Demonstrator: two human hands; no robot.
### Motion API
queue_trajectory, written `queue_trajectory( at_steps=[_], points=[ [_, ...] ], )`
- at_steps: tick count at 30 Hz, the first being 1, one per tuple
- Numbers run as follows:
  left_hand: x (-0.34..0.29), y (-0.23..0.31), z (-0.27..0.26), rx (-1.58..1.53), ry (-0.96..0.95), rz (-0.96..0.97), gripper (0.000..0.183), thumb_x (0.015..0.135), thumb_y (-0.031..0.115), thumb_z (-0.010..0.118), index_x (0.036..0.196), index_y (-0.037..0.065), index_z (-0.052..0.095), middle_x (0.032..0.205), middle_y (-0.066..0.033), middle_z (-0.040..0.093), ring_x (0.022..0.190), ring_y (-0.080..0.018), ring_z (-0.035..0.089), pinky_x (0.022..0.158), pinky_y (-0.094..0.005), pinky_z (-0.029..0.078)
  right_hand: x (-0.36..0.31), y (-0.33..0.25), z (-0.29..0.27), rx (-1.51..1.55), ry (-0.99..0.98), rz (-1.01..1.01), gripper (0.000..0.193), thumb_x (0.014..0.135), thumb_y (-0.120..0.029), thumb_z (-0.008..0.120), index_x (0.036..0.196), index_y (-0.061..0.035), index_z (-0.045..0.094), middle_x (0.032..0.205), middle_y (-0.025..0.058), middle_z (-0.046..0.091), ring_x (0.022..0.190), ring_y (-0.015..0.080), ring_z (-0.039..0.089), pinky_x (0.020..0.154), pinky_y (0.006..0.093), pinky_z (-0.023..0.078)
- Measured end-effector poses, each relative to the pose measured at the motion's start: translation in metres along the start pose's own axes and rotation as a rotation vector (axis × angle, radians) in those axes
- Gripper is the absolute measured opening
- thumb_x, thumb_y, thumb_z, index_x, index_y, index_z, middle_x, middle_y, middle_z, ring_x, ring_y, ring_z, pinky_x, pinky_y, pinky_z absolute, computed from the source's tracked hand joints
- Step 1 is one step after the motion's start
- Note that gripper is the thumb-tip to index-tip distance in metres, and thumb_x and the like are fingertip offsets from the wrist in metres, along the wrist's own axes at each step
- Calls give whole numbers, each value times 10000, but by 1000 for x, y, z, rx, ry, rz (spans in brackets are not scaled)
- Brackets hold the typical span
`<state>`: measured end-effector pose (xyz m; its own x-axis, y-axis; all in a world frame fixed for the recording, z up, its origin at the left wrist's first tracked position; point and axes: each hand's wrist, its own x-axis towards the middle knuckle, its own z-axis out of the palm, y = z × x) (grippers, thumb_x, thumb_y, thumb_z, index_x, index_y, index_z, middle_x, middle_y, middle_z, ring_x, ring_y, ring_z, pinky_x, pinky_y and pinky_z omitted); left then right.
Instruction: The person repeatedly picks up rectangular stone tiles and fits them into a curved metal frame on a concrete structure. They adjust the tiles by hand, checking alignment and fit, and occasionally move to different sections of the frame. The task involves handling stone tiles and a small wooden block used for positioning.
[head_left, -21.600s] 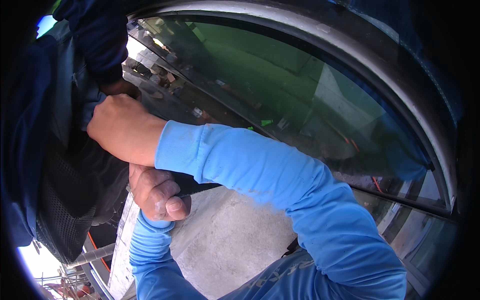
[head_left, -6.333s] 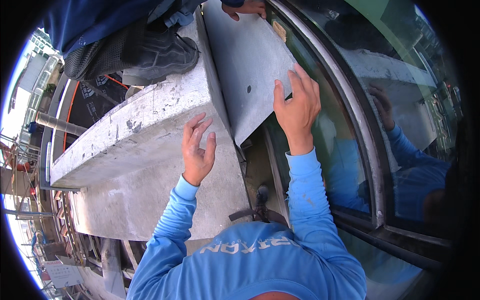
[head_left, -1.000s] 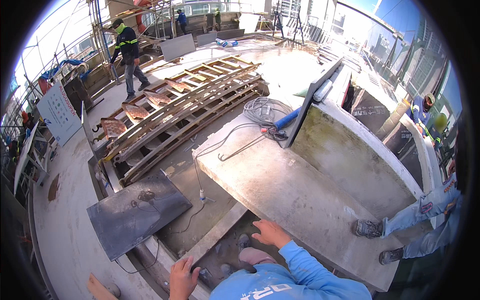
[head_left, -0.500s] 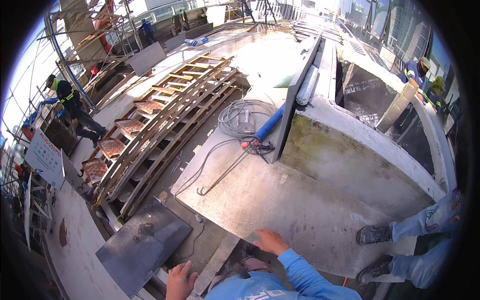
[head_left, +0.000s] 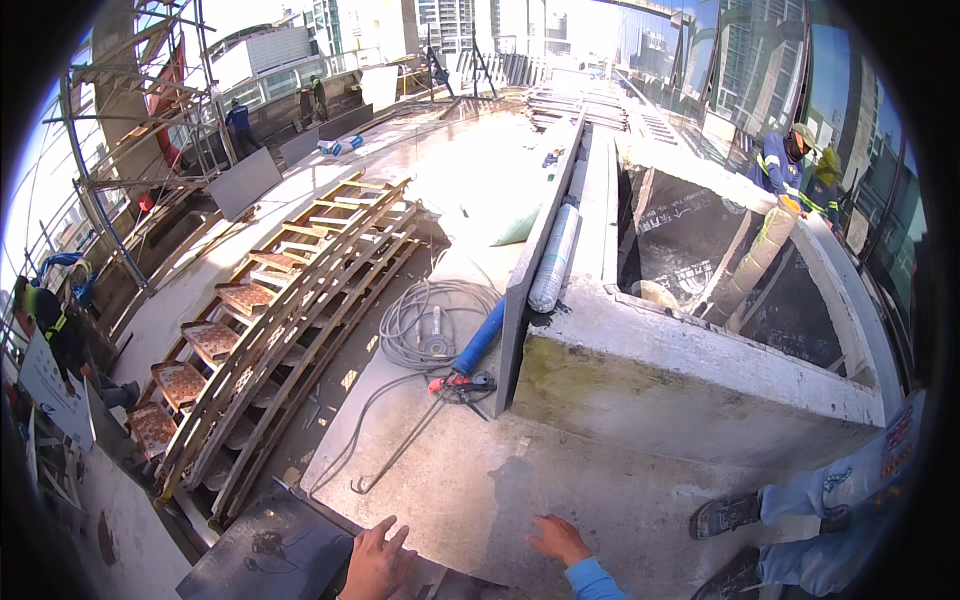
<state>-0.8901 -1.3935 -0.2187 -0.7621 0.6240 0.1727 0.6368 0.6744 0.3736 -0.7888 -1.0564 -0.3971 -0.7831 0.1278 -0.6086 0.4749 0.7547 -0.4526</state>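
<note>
My left hand (head_left: 378,562) is held low near the front edge of a pale concrete slab (head_left: 590,500), fingers spread, holding nothing. To its right, my right hand (head_left: 560,540) hovers over the same slab with the fingers loosely stretched out, also bare. Farther ahead lies a caulking gun with a blue barrel (head_left: 480,338) and red handle, leaning by a dark upright panel (head_left: 530,275). A thin hooked rod (head_left: 400,445) runs from the gun toward me. Beside it sits a loose coil of grey cable (head_left: 395,325). Neither hand touches these.
Left of the slab, a wooden ladder-like frame (head_left: 300,330) lies beside rusty plates (head_left: 178,385). A dark sheet (head_left: 260,550) lies at lower left. On the right stand a concrete wall (head_left: 640,410) and a person's shoe (head_left: 725,513). Co-workers (head_left: 780,165) stand beyond the open concrete box.
My view has tilted up, so the slab and tools sit lower and farther left. Both hands are now lower over the slab's edge. A person at left has bent down behind the sign board.
</note>
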Motion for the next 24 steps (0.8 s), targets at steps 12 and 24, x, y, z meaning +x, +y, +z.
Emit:
queue_trajectory(
  at_steps=[12, 24],
  points=[
    [184, -92, 85, -193, -121, 306, 459, 943, 335, 716, 1308, 65, 652, 1327, -181, 615, 1148, -370, 634, 962, -474, 517, -9, 70, 91, 241, 212, 360, 711, 897, -473, 701, 1471, -83, 541, 1501, 217, 516, 1342, 397, 528, 1124, 494, 433],
    [469, -229, 318, -259, -304, -201, 657, 829, 451, 812, 1343, 87, 626, 1371, -229, 555, 1262, -430, 549, 1077, -522, 456, -74, -148, 122, 516, 324, 610, 727, 902, -441, 701, 1515, -111, 492, 1509, 293, 480, 1354, 460, 514, 1125, 484, 440]
  ],
)
